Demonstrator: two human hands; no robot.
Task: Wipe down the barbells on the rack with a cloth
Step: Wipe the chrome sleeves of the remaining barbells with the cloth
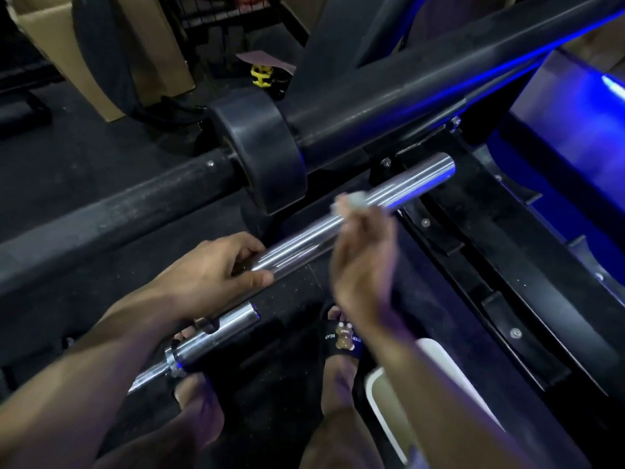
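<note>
A shiny chrome barbell sleeve (pixel 399 187) runs from lower left to upper right across the middle of the view. My left hand (pixel 216 269) grips the sleeve near its inner end, thumb under and fingers over it. My right hand (pixel 362 252) is blurred and hovers over the sleeve's middle, pinching a small pale cloth or wipe (pixel 351 202) at its fingertips. A second chrome barbell end with its collar (pixel 216 336) lies lower, partly hidden by my left forearm.
A dark loaded bar with a black weight plate (pixel 267 154) crosses just behind the sleeve. A black rack frame (pixel 507 265) lit blue stands to the right. Cardboard boxes (pixel 148 45) and a yellow clip (pixel 261 75) lie at the back. My sandalled feet (pixel 341 336) stand below.
</note>
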